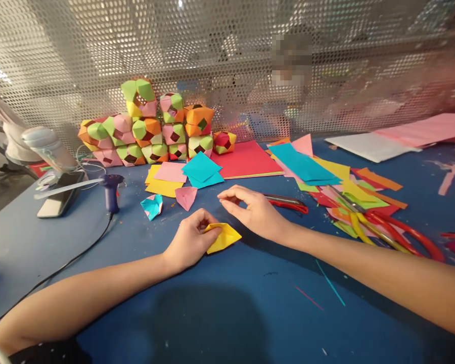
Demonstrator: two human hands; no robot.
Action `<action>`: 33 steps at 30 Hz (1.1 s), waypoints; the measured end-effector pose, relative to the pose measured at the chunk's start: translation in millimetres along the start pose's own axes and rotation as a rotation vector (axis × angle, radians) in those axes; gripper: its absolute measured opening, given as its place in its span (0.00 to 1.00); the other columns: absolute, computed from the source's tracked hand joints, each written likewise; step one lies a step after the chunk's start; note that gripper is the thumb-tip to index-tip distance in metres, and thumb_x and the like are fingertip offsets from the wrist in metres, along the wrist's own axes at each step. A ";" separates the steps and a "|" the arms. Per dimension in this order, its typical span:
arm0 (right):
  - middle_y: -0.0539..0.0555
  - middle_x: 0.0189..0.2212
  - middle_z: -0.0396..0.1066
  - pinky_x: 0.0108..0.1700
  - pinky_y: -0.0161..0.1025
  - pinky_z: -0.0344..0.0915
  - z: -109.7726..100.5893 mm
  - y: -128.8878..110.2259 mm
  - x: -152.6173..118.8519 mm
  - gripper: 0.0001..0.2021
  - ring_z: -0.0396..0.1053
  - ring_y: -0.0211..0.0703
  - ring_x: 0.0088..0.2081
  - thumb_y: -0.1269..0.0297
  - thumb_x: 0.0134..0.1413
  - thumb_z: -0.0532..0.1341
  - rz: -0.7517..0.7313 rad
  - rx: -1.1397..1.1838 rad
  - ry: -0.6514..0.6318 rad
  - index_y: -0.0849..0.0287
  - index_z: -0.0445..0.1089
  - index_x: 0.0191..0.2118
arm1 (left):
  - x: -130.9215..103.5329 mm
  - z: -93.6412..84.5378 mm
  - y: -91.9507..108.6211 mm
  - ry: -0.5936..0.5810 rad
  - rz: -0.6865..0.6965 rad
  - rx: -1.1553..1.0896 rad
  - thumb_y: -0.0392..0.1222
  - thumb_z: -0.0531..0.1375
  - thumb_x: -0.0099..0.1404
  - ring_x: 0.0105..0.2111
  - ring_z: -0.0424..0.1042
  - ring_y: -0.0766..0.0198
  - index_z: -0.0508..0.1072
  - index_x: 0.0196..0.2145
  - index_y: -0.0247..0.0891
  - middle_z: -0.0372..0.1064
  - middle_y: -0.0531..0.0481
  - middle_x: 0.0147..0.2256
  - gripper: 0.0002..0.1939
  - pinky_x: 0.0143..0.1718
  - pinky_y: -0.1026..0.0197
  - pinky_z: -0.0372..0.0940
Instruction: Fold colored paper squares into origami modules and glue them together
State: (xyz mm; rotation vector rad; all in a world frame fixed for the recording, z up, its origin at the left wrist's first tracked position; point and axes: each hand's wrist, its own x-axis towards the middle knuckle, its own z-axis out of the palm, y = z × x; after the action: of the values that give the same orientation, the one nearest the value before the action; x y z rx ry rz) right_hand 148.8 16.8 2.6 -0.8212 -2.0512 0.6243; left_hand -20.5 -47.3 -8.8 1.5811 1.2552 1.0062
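My left hand (191, 239) pinches a folded yellow paper (224, 238) between thumb and fingers, low over the blue table (129, 303). To its upper right is my right hand (255, 211), apart from the paper, its fingers curved with a gap between thumb and index and nothing visible between them. Just beyond my left hand lie a folded pink piece (186, 197) and a folded blue-and-pink piece (151, 206). Blue squares (202, 169), a pink square (170, 172) and yellow squares (163, 188) lie farther back.
Origami balls (147, 131) are stacked against the perforated screen. A glue gun (111, 193), phone (59, 194) and bottle (50, 146) are at left. A red-handled cutter (286, 203), paper scraps (379, 179) and scissors (396, 232) lie right. Someone is behind the screen.
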 end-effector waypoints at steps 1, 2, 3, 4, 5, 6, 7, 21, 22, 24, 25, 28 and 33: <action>0.53 0.34 0.70 0.39 0.38 0.66 1.9 1.3 10.1 0.06 0.68 0.40 0.34 0.70 0.55 0.55 -0.026 -0.029 -0.019 0.59 0.68 0.37 | -1.0 -0.4 0.4 -0.008 0.010 0.011 0.41 0.57 0.58 0.27 0.64 0.68 0.65 0.29 0.37 0.66 0.53 0.28 0.05 0.28 0.66 0.59; 0.54 0.35 0.70 0.39 0.39 0.66 5.4 2.9 20.8 0.07 0.68 0.39 0.34 0.71 0.53 0.56 -0.052 -0.063 -0.047 0.59 0.69 0.38 | -2.0 -0.7 0.9 -0.012 0.022 0.020 0.41 0.57 0.58 0.28 0.64 0.68 0.66 0.29 0.37 0.66 0.53 0.28 0.05 0.29 0.66 0.60; 0.54 0.36 0.70 0.41 0.40 0.66 10.5 4.6 31.8 0.08 0.68 0.39 0.34 0.72 0.52 0.56 -0.067 -0.098 -0.073 0.60 0.69 0.39 | -2.9 -1.0 1.3 -0.014 0.031 0.028 0.40 0.57 0.58 0.28 0.64 0.68 0.66 0.29 0.37 0.66 0.53 0.28 0.05 0.29 0.66 0.60; 0.56 0.39 0.70 0.43 0.41 0.65 17.3 6.7 42.4 0.10 0.68 0.40 0.36 0.73 0.51 0.56 -0.070 -0.127 -0.094 0.61 0.69 0.41 | -3.7 -1.4 1.7 -0.014 0.035 0.035 0.40 0.57 0.58 0.28 0.64 0.68 0.66 0.29 0.37 0.66 0.53 0.28 0.05 0.29 0.66 0.59; 0.57 0.41 0.69 0.45 0.42 0.64 25.4 9.0 52.3 0.13 0.67 0.42 0.39 0.73 0.50 0.57 -0.069 -0.151 -0.115 0.62 0.68 0.43 | -4.5 -1.8 1.9 -0.015 0.035 0.040 0.40 0.57 0.58 0.28 0.63 0.68 0.66 0.29 0.37 0.66 0.53 0.28 0.04 0.29 0.67 0.59; 0.59 0.43 0.69 0.48 0.44 0.62 34.4 11.6 61.1 0.16 0.66 0.44 0.43 0.73 0.49 0.58 -0.060 -0.161 -0.140 0.63 0.67 0.46 | -5.3 -2.4 2.0 -0.016 0.033 0.047 0.40 0.57 0.58 0.27 0.62 0.69 0.66 0.29 0.37 0.65 0.54 0.27 0.04 0.27 0.67 0.58; 0.59 0.45 0.68 0.50 0.45 0.61 43.7 14.3 68.5 0.18 0.65 0.46 0.46 0.74 0.47 0.59 -0.043 -0.155 -0.160 0.63 0.67 0.47 | -6.0 -3.2 2.0 -0.017 0.030 0.055 0.40 0.57 0.58 0.26 0.61 0.70 0.66 0.30 0.37 0.65 0.55 0.26 0.04 0.26 0.67 0.57; 0.48 0.25 0.66 0.29 0.33 0.57 2.5 32.6 52.5 0.07 0.62 0.35 0.27 0.64 0.48 0.57 0.283 0.086 0.012 0.62 0.69 0.30 | 8.1 -25.7 -8.7 0.064 -0.157 -0.310 0.38 0.53 0.60 0.20 0.69 0.67 0.66 0.49 0.38 0.69 0.52 0.24 0.18 0.21 0.65 0.64; 0.48 0.25 0.66 0.30 0.33 0.57 -4.3 30.4 45.7 0.07 0.62 0.35 0.27 0.64 0.47 0.59 0.337 0.149 0.038 0.62 0.68 0.30 | 9.0 -25.7 -9.3 0.066 -0.159 -0.324 0.38 0.54 0.60 0.21 0.69 0.66 0.66 0.49 0.38 0.69 0.51 0.25 0.19 0.22 0.64 0.64; 0.48 0.25 0.66 0.30 0.33 0.58 -12.0 22.8 32.3 0.06 0.62 0.34 0.27 0.64 0.44 0.61 0.408 0.250 0.052 0.62 0.68 0.28 | 9.8 -25.3 -10.0 0.058 -0.163 -0.348 0.39 0.56 0.59 0.22 0.71 0.65 0.66 0.50 0.38 0.71 0.49 0.28 0.19 0.25 0.63 0.66; 0.47 0.24 0.65 0.30 0.34 0.58 -13.1 17.5 26.1 0.06 0.61 0.34 0.27 0.64 0.43 0.61 0.433 0.286 0.048 0.62 0.67 0.27 | 10.0 -24.9 -10.3 0.050 -0.165 -0.357 0.39 0.57 0.59 0.24 0.72 0.65 0.66 0.50 0.38 0.71 0.49 0.30 0.20 0.27 0.63 0.66; 0.48 0.24 0.66 0.30 0.34 0.58 -9.0 -1.4 9.8 0.06 0.62 0.34 0.27 0.64 0.44 0.61 0.474 0.320 0.030 0.62 0.68 0.27 | 10.5 -23.8 -11.9 0.027 -0.180 -0.400 0.38 0.57 0.57 0.28 0.73 0.64 0.67 0.50 0.38 0.72 0.48 0.33 0.21 0.32 0.61 0.67; 0.50 0.29 0.69 0.31 0.35 0.61 1.0 -20.1 -8.1 0.07 0.65 0.37 0.29 0.65 0.47 0.60 0.444 0.330 -0.028 0.60 0.69 0.34 | 11.7 -23.5 -15.2 0.017 -0.178 -0.567 0.36 0.53 0.58 0.39 0.72 0.60 0.70 0.46 0.36 0.72 0.46 0.40 0.17 0.42 0.58 0.66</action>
State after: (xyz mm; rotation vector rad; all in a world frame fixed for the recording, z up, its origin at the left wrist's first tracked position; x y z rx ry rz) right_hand 145.1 -2.7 11.4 -1.0769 -1.7282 1.1883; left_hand -45.1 -30.6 -15.0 1.0088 0.9839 1.1356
